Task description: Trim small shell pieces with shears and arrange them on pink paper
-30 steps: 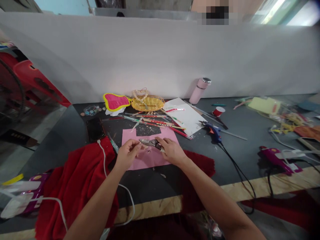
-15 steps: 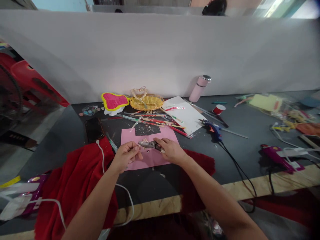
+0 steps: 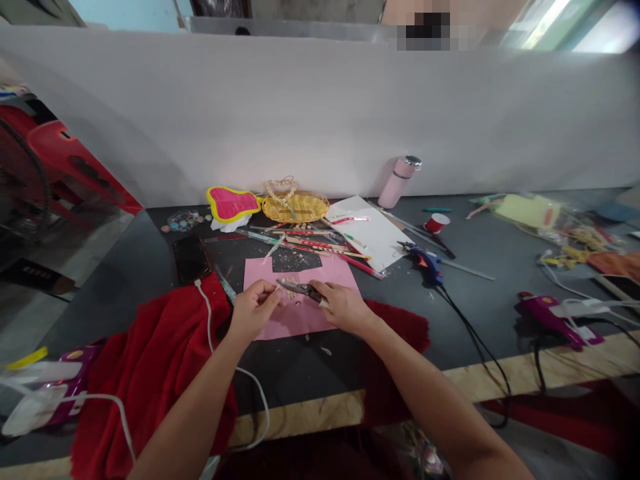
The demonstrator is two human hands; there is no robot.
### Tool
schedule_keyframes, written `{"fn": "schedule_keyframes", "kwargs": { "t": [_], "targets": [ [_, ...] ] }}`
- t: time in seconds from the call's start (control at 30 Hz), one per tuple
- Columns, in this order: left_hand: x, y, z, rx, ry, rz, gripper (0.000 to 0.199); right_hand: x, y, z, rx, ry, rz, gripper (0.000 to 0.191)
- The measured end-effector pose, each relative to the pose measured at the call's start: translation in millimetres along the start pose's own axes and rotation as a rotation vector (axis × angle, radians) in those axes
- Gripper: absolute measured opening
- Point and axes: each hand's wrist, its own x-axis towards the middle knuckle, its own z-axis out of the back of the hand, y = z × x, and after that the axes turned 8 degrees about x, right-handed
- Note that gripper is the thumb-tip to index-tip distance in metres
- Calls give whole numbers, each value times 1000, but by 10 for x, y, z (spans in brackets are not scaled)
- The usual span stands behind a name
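Observation:
My left hand (image 3: 253, 310) is closed in a pinch, its fingertips close to the tips of a pair of pruning shears (image 3: 303, 288). Whatever those fingers hold is too small to make out. My right hand (image 3: 345, 307) is wrapped round the handles of the shears, whose dark metal jaws point left. Both hands are over a pink sheet of paper (image 3: 275, 328) with a notch in its far edge. Small pale pieces (image 3: 291, 293) lie on the sheet below the jaws.
Behind the sheet lie several patterned sticks (image 3: 310, 244), a yellow woven basket (image 3: 317, 208) and white paper (image 3: 380, 237). A blue glue gun (image 3: 425, 261) and pink flask (image 3: 399, 183) stand to the right. Red cloth (image 3: 155, 360), a cable and a phone (image 3: 191, 259) are left.
My left hand has turned slightly, its fingers drawn into a tighter pinch by the shear tips. My right hand keeps its grip on the shears. The camera view has shifted slightly.

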Motion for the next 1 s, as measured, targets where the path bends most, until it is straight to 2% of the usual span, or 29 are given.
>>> {"fn": "schedule_keyframes", "kwargs": {
  "t": [0.1,0.2,0.3,0.43,0.53,0.73,1.0],
  "targets": [
    [-20,4,-6,125,-28,-61,17,-11,-34,11,31,17,23,45],
    [-21,20,-4,142,-14,-62,18,-17,-51,13,51,24,41,44],
    [-7,32,-3,-8,52,-4,21,-3,-70,-4,43,-25,74,49],
    [9,1,14,-287,243,146,29,21,-120,-25,29,-69,145,61],
    [14,-36,36,-337,319,219,33,24,-136,-17,32,-44,163,62],
    [12,-56,57,-374,290,238,33,15,-48,18,28,-9,27,44],
    [34,-34,48,-331,237,220,31,5,-10,11,-5,11,-9,43]
  ]
}}
